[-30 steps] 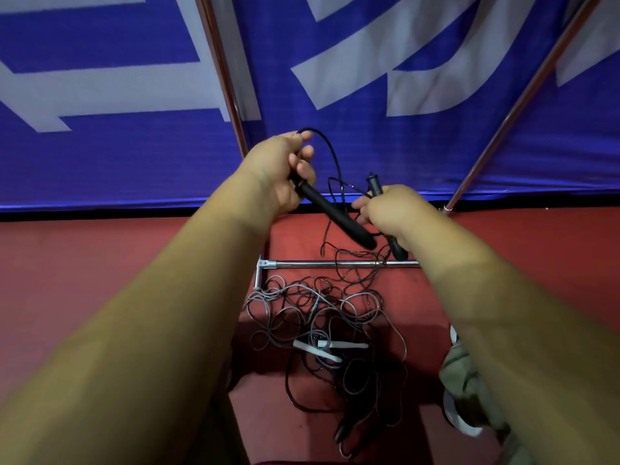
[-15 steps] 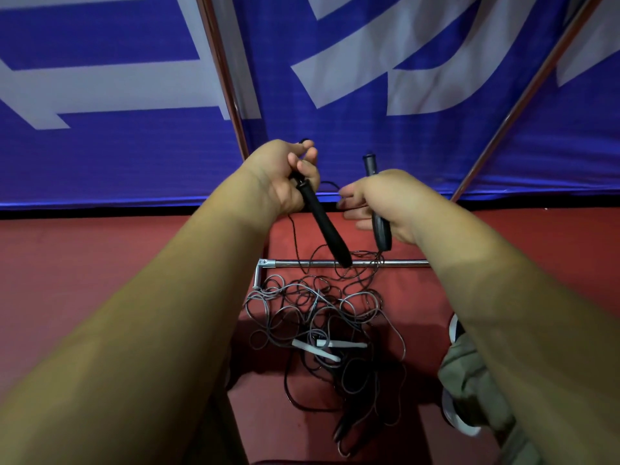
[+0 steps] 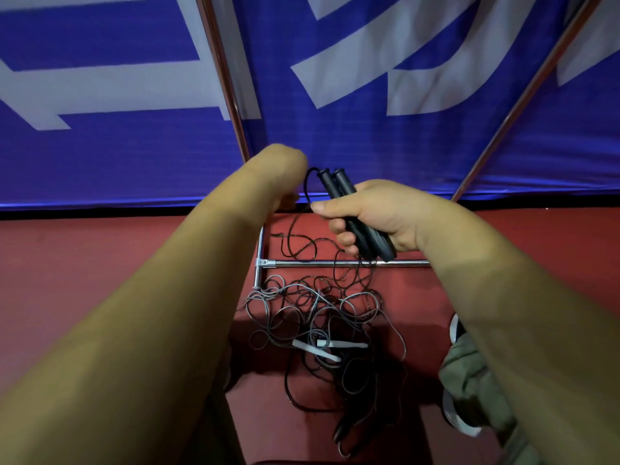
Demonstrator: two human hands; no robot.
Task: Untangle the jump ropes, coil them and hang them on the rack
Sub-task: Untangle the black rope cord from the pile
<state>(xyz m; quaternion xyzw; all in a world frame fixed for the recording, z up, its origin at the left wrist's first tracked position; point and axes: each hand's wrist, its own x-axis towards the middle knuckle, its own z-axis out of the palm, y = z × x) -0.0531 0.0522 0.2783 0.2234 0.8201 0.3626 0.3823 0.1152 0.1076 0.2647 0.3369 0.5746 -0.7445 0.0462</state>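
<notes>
My right hand [image 3: 379, 216] grips the two black handles [image 3: 339, 184] of one jump rope side by side, tops pointing up and away. The thin black cord [image 3: 295, 236] leaves the handle tops and drops past my left hand [image 3: 285, 172]. That hand is curled beside it with the fingers turned away from me, apparently pinching the cord. The cord falls into a tangled pile of black and grey ropes [image 3: 312, 307] on the red floor, where two white handles [image 3: 335, 345] lie. The rack's low chrome bar [image 3: 318, 263] crosses just above the pile.
Two slanted rack poles [image 3: 223, 78] [image 3: 523, 95] rise in front of a blue and white banner [image 3: 369, 146]. My olive trouser leg and a white shoe [image 3: 466, 424] are at the lower right, close to the pile.
The handle my left hand held has passed into my right hand, which now holds both together. My left hand let go and shifted to the cord near the handle tops.
</notes>
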